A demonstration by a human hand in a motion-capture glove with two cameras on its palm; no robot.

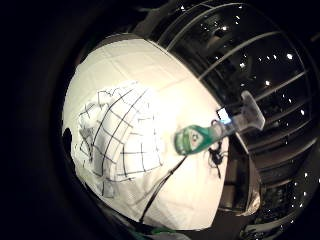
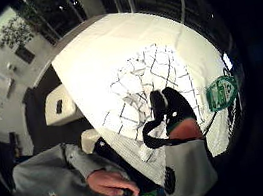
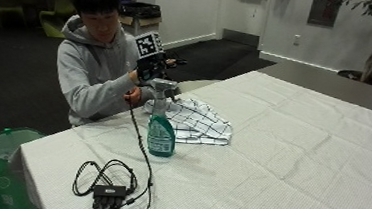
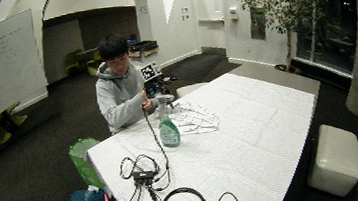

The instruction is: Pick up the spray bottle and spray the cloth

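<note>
Spray bottle [image 3: 161,132] upright on table, below raised right hand [image 3: 150,67], beside cloth [image 3: 194,121].

The spray bottle [image 3: 161,132] stands upright on the table [image 3: 290,143], near the edge where the person sits, with the checked cloth [image 3: 194,121] lying just behind and beside it — close, though whether the two touch cannot be told. The gloved right hand [image 3: 150,70] is raised above the table edge, over the bottle's top and the near end of the cloth, apart from both. Further along the same edge a bundle of cables [image 3: 109,188] lies on the table, and a bin [image 3: 1,167] stands on the floor beside that corner — below the table's level.
</note>
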